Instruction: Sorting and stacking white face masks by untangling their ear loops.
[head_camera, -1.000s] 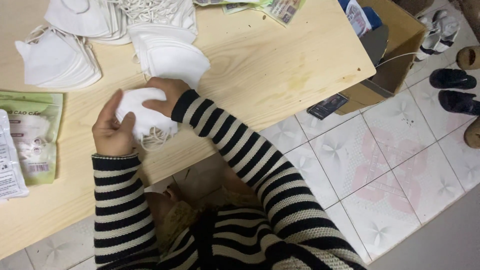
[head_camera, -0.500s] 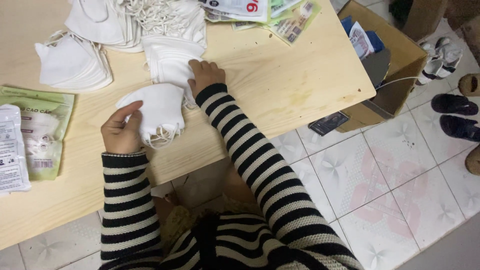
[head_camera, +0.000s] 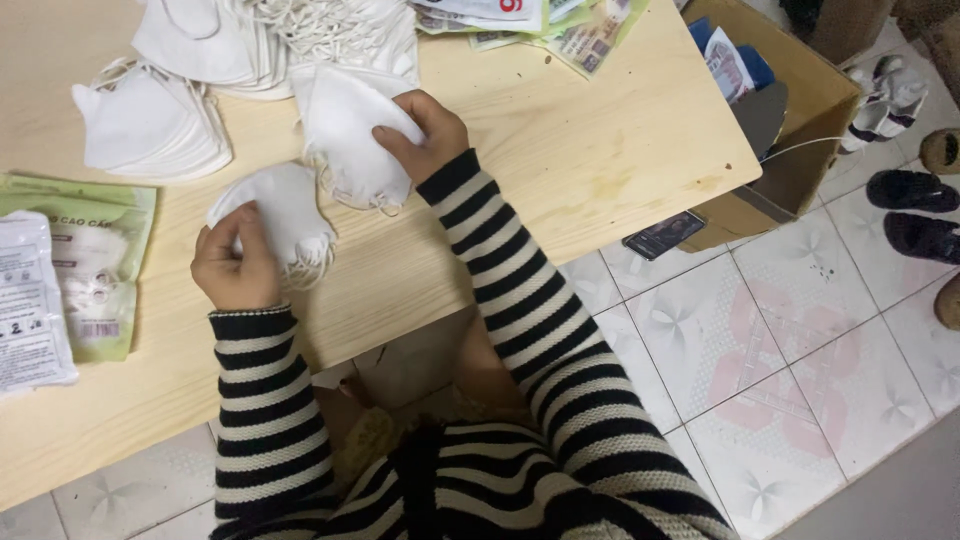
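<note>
- Right hand (head_camera: 420, 135): fingers closed round a white folded face mask (head_camera: 350, 135), thumb on top; mask tilted, lifted a bit off the worktop (head_camera: 560, 150), ear loop hanging at its lower edge.
- Left hand (head_camera: 235, 265): fingers pinched shut on a second white mask (head_camera: 285, 210), gripping its lower left part; that mask rests on the worktop near the near edge, elastic loops bunched under it.
- The two masks sit just beside each other, edges close; cannot tell if they touch.
- Both sleeves black-and-white striped.
- Behind the right hand's mask: big loose pile of white masks (head_camera: 260, 40) with tangled loops, at the far edge of the worktop.
- Left of that: neat stack of masks (head_camera: 150, 125), well apart from the left hand.
- Left edge of the worktop: green printed packet (head_camera: 95, 265), and a white-and-clear packet (head_camera: 30, 300) overlapping it on the left.
- Far edge, towards the far right corner: several printed packets or leaflets (head_camera: 560, 25) fanned out.
- Worktop is pale wood, bare in the middle and right part.
- Off the right edge: open cardboard box (head_camera: 810, 100) on the tiled floor (head_camera: 800, 370), blue and white items inside.
- Dark flat phone-like thing (head_camera: 663, 233) by the box under the worktop's right corner; cannot tell exactly what.
- Shoes (head_camera: 920, 190) on the floor at the far right.
</note>
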